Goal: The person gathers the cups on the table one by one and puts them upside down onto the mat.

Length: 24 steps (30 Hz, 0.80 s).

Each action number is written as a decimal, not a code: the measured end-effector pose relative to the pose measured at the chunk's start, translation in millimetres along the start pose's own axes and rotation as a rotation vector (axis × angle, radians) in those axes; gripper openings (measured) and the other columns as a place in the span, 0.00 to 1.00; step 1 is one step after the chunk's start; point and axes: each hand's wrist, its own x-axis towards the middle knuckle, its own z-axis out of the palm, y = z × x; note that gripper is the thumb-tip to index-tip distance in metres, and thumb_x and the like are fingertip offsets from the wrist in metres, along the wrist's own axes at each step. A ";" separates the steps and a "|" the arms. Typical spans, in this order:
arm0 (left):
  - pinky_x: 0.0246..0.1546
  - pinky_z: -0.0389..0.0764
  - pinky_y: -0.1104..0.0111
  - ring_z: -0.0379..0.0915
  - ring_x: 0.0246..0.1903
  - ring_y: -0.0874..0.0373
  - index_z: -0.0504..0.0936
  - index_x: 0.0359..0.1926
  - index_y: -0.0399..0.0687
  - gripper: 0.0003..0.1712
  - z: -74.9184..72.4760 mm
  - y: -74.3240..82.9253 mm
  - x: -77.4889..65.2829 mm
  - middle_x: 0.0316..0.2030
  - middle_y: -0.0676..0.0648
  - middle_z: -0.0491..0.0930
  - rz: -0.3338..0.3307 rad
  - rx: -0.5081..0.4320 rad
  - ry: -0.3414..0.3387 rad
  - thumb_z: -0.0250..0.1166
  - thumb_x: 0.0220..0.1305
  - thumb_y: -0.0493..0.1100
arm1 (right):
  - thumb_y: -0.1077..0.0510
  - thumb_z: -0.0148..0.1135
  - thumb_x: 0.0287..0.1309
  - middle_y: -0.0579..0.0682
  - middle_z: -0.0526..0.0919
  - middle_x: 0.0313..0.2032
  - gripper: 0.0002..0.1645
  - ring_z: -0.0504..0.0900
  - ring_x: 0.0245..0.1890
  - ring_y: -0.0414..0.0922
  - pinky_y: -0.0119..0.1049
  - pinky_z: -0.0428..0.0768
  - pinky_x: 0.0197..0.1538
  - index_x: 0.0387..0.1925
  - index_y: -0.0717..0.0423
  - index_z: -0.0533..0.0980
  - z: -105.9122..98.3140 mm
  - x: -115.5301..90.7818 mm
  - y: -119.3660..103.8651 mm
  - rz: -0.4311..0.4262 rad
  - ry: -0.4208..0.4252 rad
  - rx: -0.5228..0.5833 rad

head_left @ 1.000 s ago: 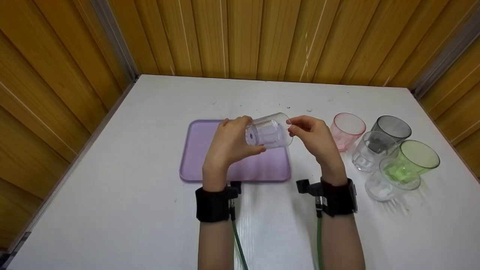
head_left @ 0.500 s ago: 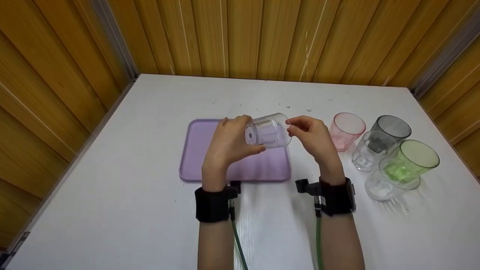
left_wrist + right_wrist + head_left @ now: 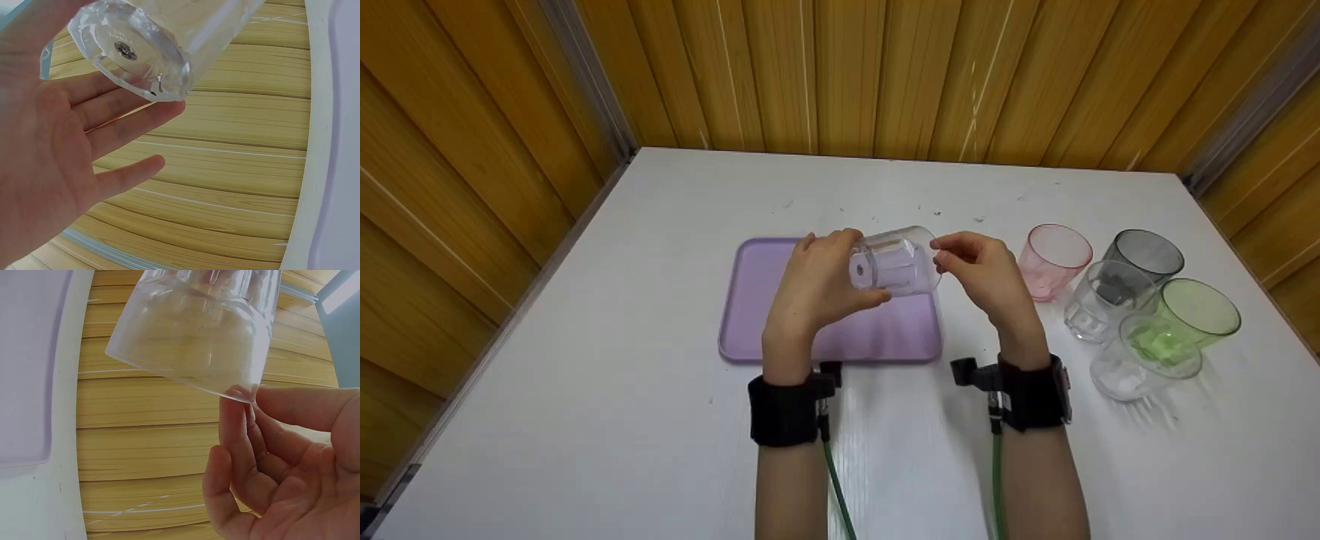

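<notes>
A clear plastic cup [image 3: 896, 262] lies tilted on its side in the air above a purple tray [image 3: 750, 300]. My left hand [image 3: 817, 281] grips it around the base end, thumb on the near side and fingers on the far side. My right hand [image 3: 994, 277] pinches the rim between thumb and fingertips. In the left wrist view the cup's thick base [image 3: 126, 50] shows a small dark mark at its centre. The right wrist view has the rim [image 3: 180, 379] pointing down toward the right fingers [image 3: 233, 422]. The cup looks to hold nothing.
Right of the tray stand a pink cup [image 3: 1054, 262], a grey cup [image 3: 1147, 259], a green cup [image 3: 1200, 315] and two clear cups [image 3: 1110, 292], grouped closely. The white table [image 3: 645, 420] meets wood-patterned walls [image 3: 847, 75] at the back and sides.
The cup has turned very slightly in the hands, and the right hand has shifted a touch to the left. The tray and other cups stay in place.
</notes>
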 end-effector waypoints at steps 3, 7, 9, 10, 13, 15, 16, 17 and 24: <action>0.60 0.61 0.53 0.74 0.37 0.57 0.73 0.51 0.43 0.39 -0.2 0.3 -0.1 0.38 0.49 0.80 -0.003 -0.005 -0.003 0.72 0.39 0.58 | 0.65 0.52 0.59 0.56 0.80 0.34 0.14 0.76 0.30 0.34 0.25 0.72 0.39 0.44 0.67 0.76 0.5 0.4 0.9 -0.005 0.002 -0.010; 0.60 0.61 0.53 0.74 0.36 0.58 0.73 0.51 0.43 0.39 -0.1 0.5 0.0 0.38 0.50 0.80 -0.006 -0.009 -0.002 0.72 0.39 0.58 | 0.65 0.52 0.58 0.54 0.80 0.32 0.13 0.76 0.29 0.34 0.25 0.72 0.38 0.44 0.67 0.76 1.1 1.2 2.1 -0.014 0.006 -0.022; 0.60 0.61 0.52 0.74 0.36 0.58 0.73 0.51 0.43 0.39 0.0 0.4 0.1 0.38 0.50 0.80 -0.006 -0.006 -0.001 0.72 0.39 0.59 | 0.65 0.52 0.58 0.54 0.80 0.31 0.13 0.76 0.29 0.34 0.25 0.73 0.38 0.44 0.68 0.76 1.0 1.8 2.9 -0.017 0.007 -0.026; 0.60 0.61 0.52 0.74 0.37 0.58 0.73 0.51 0.44 0.39 0.0 0.3 0.1 0.38 0.50 0.80 -0.006 -0.005 -0.001 0.72 0.39 0.59 | 0.66 0.52 0.58 0.53 0.80 0.31 0.13 0.76 0.29 0.33 0.25 0.73 0.38 0.43 0.68 0.76 1.1 2.0 3.0 -0.018 0.007 -0.027; 0.60 0.61 0.52 0.74 0.37 0.57 0.73 0.51 0.43 0.39 -0.3 0.2 0.0 0.38 0.50 0.80 -0.007 -0.004 -0.003 0.72 0.39 0.59 | 0.66 0.52 0.58 0.53 0.80 0.31 0.13 0.76 0.28 0.33 0.24 0.73 0.37 0.44 0.68 0.76 1.5 2.7 3.4 -0.019 0.007 -0.033; 0.60 0.61 0.52 0.74 0.38 0.57 0.73 0.51 0.43 0.40 -0.9 0.4 -0.3 0.39 0.50 0.80 -0.008 -0.003 -0.006 0.72 0.39 0.59 | 0.66 0.52 0.58 0.53 0.80 0.31 0.14 0.76 0.28 0.34 0.25 0.73 0.37 0.44 0.67 0.76 1.8 2.9 3.4 -0.016 0.006 -0.036; 0.60 0.61 0.52 0.74 0.38 0.57 0.73 0.51 0.43 0.40 -1.2 0.5 -0.4 0.39 0.50 0.80 -0.010 -0.003 -0.007 0.72 0.39 0.59 | 0.66 0.52 0.58 0.53 0.80 0.31 0.14 0.76 0.28 0.34 0.25 0.73 0.37 0.44 0.67 0.76 1.9 3.1 3.5 -0.014 0.004 -0.038; 0.60 0.61 0.52 0.74 0.38 0.57 0.73 0.51 0.43 0.40 -1.4 0.6 -0.5 0.39 0.50 0.80 -0.011 -0.004 -0.008 0.72 0.39 0.59 | 0.66 0.52 0.58 0.54 0.80 0.31 0.14 0.76 0.29 0.34 0.25 0.73 0.37 0.44 0.67 0.76 2.0 3.1 3.5 -0.011 0.002 -0.039; 0.61 0.60 0.53 0.74 0.38 0.56 0.72 0.52 0.42 0.40 -2.4 1.2 -0.8 0.39 0.49 0.79 -0.009 -0.004 -0.009 0.72 0.39 0.59 | 0.66 0.52 0.57 0.53 0.80 0.31 0.14 0.77 0.29 0.35 0.26 0.73 0.39 0.44 0.68 0.76 2.7 3.9 4.3 0.002 -0.012 -0.024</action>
